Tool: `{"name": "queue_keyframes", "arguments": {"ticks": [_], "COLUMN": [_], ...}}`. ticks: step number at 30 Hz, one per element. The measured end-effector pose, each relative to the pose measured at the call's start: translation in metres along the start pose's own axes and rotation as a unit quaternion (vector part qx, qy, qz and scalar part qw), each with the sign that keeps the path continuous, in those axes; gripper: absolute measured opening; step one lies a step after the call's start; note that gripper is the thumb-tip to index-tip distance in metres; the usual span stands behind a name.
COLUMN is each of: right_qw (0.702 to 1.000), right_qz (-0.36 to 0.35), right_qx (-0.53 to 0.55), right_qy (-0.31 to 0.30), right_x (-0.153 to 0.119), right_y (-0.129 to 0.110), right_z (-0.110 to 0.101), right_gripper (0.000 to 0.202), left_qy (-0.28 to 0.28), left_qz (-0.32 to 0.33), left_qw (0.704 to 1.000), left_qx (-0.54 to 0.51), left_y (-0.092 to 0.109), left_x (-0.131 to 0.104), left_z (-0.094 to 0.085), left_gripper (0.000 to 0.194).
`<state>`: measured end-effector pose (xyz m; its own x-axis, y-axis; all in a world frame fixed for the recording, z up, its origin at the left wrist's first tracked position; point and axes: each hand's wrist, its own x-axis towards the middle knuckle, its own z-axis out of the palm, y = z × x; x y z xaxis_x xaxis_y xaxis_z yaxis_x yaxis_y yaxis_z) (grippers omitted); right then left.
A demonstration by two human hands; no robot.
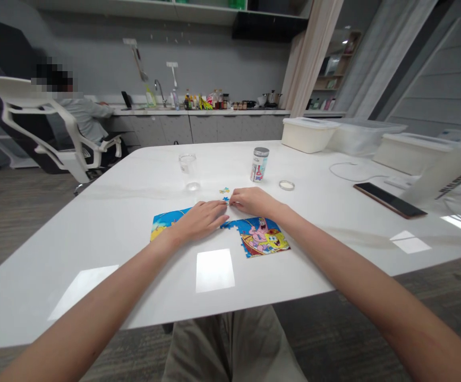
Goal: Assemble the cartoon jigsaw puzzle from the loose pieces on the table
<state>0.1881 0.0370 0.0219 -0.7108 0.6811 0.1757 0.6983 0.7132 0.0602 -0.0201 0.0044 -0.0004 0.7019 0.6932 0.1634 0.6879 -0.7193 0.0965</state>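
Note:
A partly joined cartoon jigsaw puzzle [265,239] lies on the white table, blue along its top, with a pink and a yellow figure at its right. Across its upper left part rests my left hand [203,218], fingers stretched out and flat, hiding some of the picture. My right hand [252,201] is closed in a pinch just above the puzzle's top edge, at a small puzzle piece mostly covered by the fingertips. Close to both hands' fingertips is a loose blue puzzle piece [225,199]. A few more loose pieces [224,190] lie slightly farther back.
Behind the hands stand a clear jar [188,168] and a printed canister with a grey lid [259,165]. A round lid [287,185] lies to their right. Farther right are a phone [390,200], a white cable and storage boxes [309,136]. A seated person is at the back left.

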Motion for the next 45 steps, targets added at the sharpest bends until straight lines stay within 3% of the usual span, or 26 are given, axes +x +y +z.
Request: {"name": "queue_keyframes", "arguments": {"ticks": [6,16,30,39,45], "right_qw": [1.0,1.0,0.998,0.998,0.996], "right_qz": [0.006,0.012,0.022,0.016,-0.009], "right_qx": [-0.018,0.007,0.049,0.046,0.088], "right_qy": [-0.004,0.024,0.021,0.029,0.034], "right_x": [0.001,0.002,0.001,-0.001,0.0], "right_y": [-0.002,0.004,0.006,0.006,0.012], "right_z": [-0.002,0.007,0.011,0.011,0.013], "right_gripper": [0.028,0.025,0.022,0.032,0.026], "left_qy": [0.001,-0.004,0.015,0.019,0.009], "left_qz": [0.012,0.025,0.026,0.03,0.018], "left_qw": [1.0,0.999,0.999,0.999,0.999], "left_qx": [-0.004,0.029,0.027,0.034,0.035], "left_y": [-0.008,-0.009,-0.014,-0.014,-0.012], "left_x": [-0.002,-0.002,-0.001,-0.001,-0.001], "left_z": [-0.007,-0.004,-0.002,-0.002,-0.005], "left_gripper": [0.043,0.045,0.03,0.025,0.027]}}
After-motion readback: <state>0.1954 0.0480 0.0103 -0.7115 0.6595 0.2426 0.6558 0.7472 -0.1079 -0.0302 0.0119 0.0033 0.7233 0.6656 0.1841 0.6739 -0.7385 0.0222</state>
